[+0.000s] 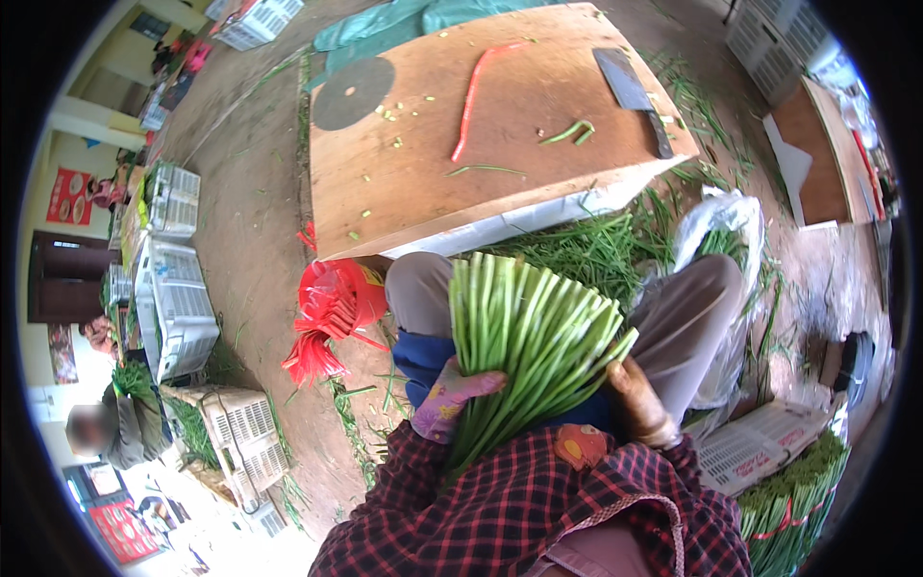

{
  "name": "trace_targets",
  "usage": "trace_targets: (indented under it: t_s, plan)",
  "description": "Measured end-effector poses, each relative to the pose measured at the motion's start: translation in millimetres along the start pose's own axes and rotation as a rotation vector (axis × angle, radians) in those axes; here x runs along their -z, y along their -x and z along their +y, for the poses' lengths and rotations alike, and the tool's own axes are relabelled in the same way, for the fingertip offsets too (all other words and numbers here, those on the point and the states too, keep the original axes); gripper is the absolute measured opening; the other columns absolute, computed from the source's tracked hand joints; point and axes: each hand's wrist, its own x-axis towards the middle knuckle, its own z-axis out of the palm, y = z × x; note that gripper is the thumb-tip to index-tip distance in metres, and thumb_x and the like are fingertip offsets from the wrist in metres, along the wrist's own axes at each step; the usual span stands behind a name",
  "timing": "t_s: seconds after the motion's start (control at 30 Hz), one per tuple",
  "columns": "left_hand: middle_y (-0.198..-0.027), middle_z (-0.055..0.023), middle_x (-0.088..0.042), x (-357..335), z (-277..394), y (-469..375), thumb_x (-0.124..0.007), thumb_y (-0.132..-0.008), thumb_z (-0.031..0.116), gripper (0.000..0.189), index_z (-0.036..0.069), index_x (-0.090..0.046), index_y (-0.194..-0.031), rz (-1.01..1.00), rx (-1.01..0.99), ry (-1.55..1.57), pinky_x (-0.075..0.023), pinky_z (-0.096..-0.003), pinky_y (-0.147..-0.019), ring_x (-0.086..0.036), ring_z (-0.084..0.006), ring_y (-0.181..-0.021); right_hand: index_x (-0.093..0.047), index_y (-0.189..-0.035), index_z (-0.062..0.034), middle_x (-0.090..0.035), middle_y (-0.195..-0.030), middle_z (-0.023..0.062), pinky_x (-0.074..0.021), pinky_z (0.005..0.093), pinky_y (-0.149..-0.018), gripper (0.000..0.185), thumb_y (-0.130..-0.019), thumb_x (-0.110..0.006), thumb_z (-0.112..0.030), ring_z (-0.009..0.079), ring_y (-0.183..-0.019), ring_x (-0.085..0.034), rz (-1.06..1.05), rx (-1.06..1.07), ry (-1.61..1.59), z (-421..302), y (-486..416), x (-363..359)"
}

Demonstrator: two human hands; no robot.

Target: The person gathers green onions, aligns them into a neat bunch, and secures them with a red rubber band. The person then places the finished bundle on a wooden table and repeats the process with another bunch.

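A thick bunch of green stalks (530, 324), probably garlic scapes, stands fanned out above my lap with its pale cut ends facing away from me. My left hand (456, 397), in a purple flowered glove with bare fingertips, grips the bunch on its left side, thumb across the front. At the right edge, the fingers of my right hand (642, 404) hold the outermost stalks below their cut ends; that hand has a translucent covering. Beyond my knees, a wooden board (418, 180) carries a cleaver (627, 79), a red tie strip (472, 94), a dark round disc (353, 94) and stalk scraps.
A red bucket (360, 288) with red strips (321, 353) stands by my left knee. Green trimmings (584, 249) and a clear plastic bag (721, 216) lie ahead right. Tied green bundles (793, 498) stand lower right. Left are white crates (245, 436) and another person (133, 425).
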Motion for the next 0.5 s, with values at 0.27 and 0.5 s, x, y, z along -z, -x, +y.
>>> trace_targets:
  t_s: [0.27, 0.5]
  plan:
    - [-0.124, -0.0068, -0.057, -59, 76, 34, -0.081, -0.066, 0.016, 0.078, 0.005, -0.043, -0.134, -0.212, -0.088, -0.216, -0.0391, -0.0338, -0.099, -0.052, -0.0179, -0.115, -0.052, -0.123, -0.0007, -0.060, -0.117, 0.0102, -0.0436, 0.0330, -0.094, 0.047, -0.094, -0.050, -0.038, 0.0201, -0.104, -0.058, -0.014, 0.006, -0.558, -54, -87, -107]
    - [-0.121, -0.0070, -0.058, 12, 26, 15, -0.079, -0.069, 0.016, 0.074, 0.005, -0.045, -0.133, -0.277, -0.058, 0.081, -0.0419, -0.0346, -0.097, -0.053, -0.0208, -0.113, -0.059, -0.110, -0.0039, -0.063, -0.103, 0.0047, -0.0471, 0.0284, -0.085, 0.031, -0.095, -0.054, -0.031, 0.0138, -0.092, -0.059, -0.272, -0.126, -0.076, -62, -158, -132]
